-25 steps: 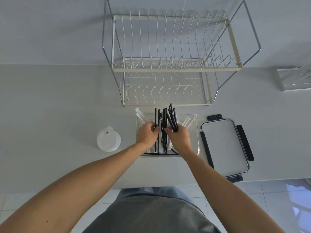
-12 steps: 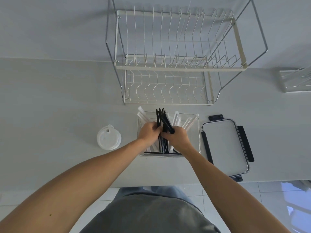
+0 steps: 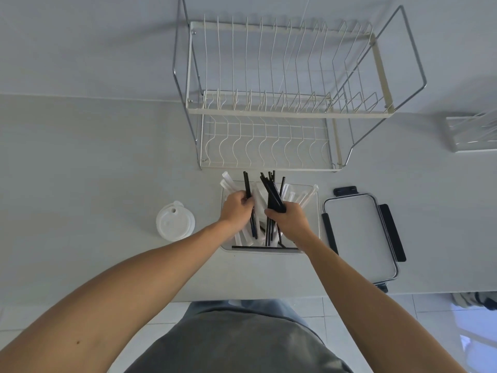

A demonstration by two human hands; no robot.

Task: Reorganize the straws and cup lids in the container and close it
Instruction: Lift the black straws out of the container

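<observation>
A clear rectangular container (image 3: 316, 219) stands on the counter in front of me, holding black straws (image 3: 271, 189) and white wrapped straws (image 3: 304, 196) that stick up out of it. My right hand (image 3: 289, 220) is shut on a bundle of the black straws, tilted over the container. My left hand (image 3: 236, 210) grips a single black straw (image 3: 246, 184) beside white ones. A stack of white cup lids (image 3: 175, 224) lies on the counter to the left of the container. The container's lid (image 3: 360, 235), with black clips, lies flat to its right.
A two-tier white wire dish rack (image 3: 269, 109) stands directly behind the container, against the wall. A clear tray (image 3: 470, 135) sits at the far right edge. The counter's front edge runs just below the container, with tiled floor beneath.
My hands have drawn apart: the left one has taken one black straw to the left, while the right one keeps the bundle. The view has shifted slightly.
</observation>
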